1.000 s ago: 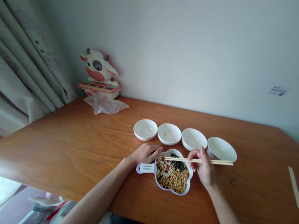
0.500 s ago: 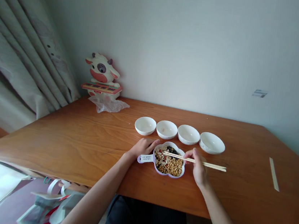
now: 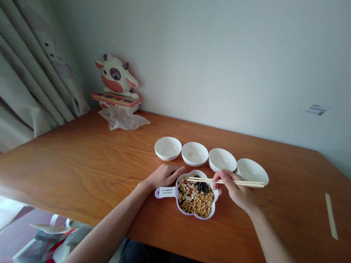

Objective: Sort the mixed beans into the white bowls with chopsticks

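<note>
My right hand (image 3: 235,189) is closed around a pair of wooden chopsticks (image 3: 252,184). Their tips lie over the far part of a lilac flower-shaped bowl (image 3: 215,208) with a labelled handle (image 3: 166,192). Inside are yellow beans (image 3: 202,205), pale flat seeds or slices (image 3: 187,189) and a dark heap (image 3: 202,187); whether the tips pinch a piece is too small to tell. My left hand (image 3: 165,176) rests against the bowl's left rim beside the handle, its fingers closed at the edge and partly hidden.
Behind the bowl is a row of several white bowls (image 3: 168,148), one holding a small speck. A cow toy with a keyboard (image 3: 117,84) and a crumpled plastic bag (image 3: 122,119) are at the back left. A pale strip (image 3: 331,215) lies on the right of the wooden table (image 3: 78,162).
My right hand has risen slightly away from me with the chopsticks, whose tips shifted toward the bowl's far rim. The left hand stays at the rim. The view has shifted slightly.
</note>
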`<state>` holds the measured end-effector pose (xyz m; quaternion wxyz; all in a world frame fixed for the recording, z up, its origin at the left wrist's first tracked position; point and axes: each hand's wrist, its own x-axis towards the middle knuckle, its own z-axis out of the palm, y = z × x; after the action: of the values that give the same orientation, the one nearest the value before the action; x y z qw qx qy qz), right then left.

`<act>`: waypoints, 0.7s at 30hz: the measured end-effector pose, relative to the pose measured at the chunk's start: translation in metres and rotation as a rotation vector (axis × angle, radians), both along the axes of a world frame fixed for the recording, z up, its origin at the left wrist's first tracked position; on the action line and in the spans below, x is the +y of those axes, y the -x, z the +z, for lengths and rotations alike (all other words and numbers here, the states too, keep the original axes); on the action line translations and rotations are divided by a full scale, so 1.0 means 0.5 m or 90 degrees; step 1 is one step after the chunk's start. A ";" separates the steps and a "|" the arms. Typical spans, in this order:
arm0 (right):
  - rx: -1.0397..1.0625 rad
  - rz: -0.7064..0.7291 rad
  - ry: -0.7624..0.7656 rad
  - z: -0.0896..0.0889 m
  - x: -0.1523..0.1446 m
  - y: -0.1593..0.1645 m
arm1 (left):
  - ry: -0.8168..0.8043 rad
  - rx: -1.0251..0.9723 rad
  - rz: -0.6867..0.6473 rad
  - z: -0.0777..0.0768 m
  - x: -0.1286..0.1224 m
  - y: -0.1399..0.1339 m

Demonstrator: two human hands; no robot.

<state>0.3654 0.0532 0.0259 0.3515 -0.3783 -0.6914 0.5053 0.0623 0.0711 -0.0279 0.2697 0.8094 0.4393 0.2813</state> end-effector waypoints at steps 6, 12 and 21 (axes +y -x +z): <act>0.063 0.065 0.033 -0.013 0.043 -0.019 | -0.004 0.032 -0.026 0.003 0.012 -0.005; 0.121 -0.029 0.019 -0.036 0.018 0.002 | 0.006 0.050 -0.030 0.010 0.008 -0.007; 0.128 -0.061 0.036 -0.057 -0.009 0.020 | -0.033 0.068 -0.028 -0.004 0.008 -0.006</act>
<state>0.3552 0.0485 -0.0025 0.4322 -0.3677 -0.6192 0.5428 0.0654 0.0751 -0.0298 0.2312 0.8395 0.4275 0.2430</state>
